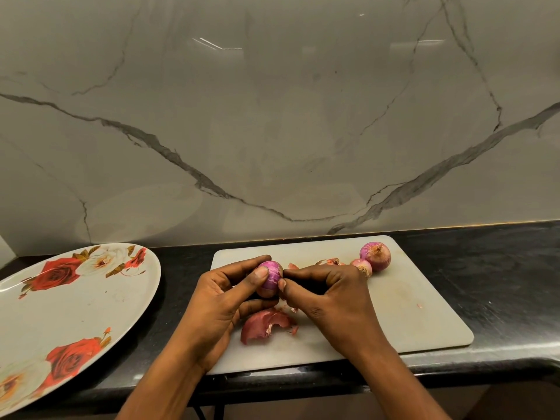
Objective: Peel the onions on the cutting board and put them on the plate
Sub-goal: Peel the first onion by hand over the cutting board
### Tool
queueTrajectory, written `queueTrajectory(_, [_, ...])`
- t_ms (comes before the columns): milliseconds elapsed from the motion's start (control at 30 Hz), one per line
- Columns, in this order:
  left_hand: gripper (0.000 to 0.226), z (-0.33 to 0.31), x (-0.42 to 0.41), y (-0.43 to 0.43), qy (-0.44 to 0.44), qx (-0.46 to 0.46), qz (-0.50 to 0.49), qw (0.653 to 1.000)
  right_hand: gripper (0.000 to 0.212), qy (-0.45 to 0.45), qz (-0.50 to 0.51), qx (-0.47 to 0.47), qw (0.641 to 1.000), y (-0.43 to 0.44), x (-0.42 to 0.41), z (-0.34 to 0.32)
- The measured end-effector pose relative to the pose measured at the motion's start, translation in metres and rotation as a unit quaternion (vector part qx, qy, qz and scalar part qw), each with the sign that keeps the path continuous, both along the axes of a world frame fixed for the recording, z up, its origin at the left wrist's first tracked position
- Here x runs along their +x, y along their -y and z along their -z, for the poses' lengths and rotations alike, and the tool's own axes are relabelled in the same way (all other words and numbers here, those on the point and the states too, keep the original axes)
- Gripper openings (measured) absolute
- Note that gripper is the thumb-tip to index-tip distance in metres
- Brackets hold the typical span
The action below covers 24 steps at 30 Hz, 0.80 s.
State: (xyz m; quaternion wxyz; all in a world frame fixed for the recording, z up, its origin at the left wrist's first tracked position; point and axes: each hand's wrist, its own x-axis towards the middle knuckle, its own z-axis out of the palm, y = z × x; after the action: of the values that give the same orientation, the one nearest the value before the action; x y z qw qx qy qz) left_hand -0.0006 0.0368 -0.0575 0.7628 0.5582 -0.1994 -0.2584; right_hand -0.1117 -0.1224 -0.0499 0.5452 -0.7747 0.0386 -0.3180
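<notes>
I see the left hand (218,301) gripping a purple onion (270,275) over the cutting board's (409,313) left part, while the right hand (333,298) pinches the onion's side. A loose peel (263,324) lies beneath. 2 unpeeled onions (375,256) touch each other near the board's far edge. The plate (75,313) is at the desk's (500,268) left.

A small glossy purple onion (270,278) (mostly peeled) is held above the white plastic cutting board (409,313); two papery red onions (375,256) touch near its far edge; the rose-patterned oval plate (75,304) lies left.

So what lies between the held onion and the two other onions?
Head view: small peel scraps on the cutting board, beyond the right hand that pinches the held onion.
</notes>
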Motion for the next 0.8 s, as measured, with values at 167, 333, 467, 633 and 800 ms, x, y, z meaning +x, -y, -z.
queueTrajectory(167, [0.039, -0.0004, 0.0002, -0.0003, -0.003, 0.000, 0.008, 1.000, 0.026, 0.003, 0.003, -0.001, 1.000, 0.0001, -0.0001, -0.0002])
queueTrajectory(333, [0.039, -0.0009, 0.0003, -0.0007, -0.009, 0.000, 0.002, 1.000, 0.020, -0.001, -0.009, 0.017, 1.000, -0.0009, -0.0006, 0.0007])
queueTrajectory(467, [0.037, -0.0009, 0.0011, -0.0003, -0.007, 0.003, 0.003, 1.000, 0.023, -0.005, -0.014, 0.017, 1.000, 0.0002, -0.0005, 0.0006])
queueTrajectory(633, [0.039, -0.0026, 0.0009, -0.0009, -0.012, -0.005, 0.005, 1.000, 0.028, 0.002, -0.004, -0.006, 1.000, 0.0001, -0.0003, 0.0001])
queueTrajectory(800, [0.039, -0.0019, 0.0006, -0.0010, -0.017, -0.006, 0.006, 1.000, 0.023, 0.002, -0.009, 0.007, 1.000, -0.0011, -0.0010, -0.0005])
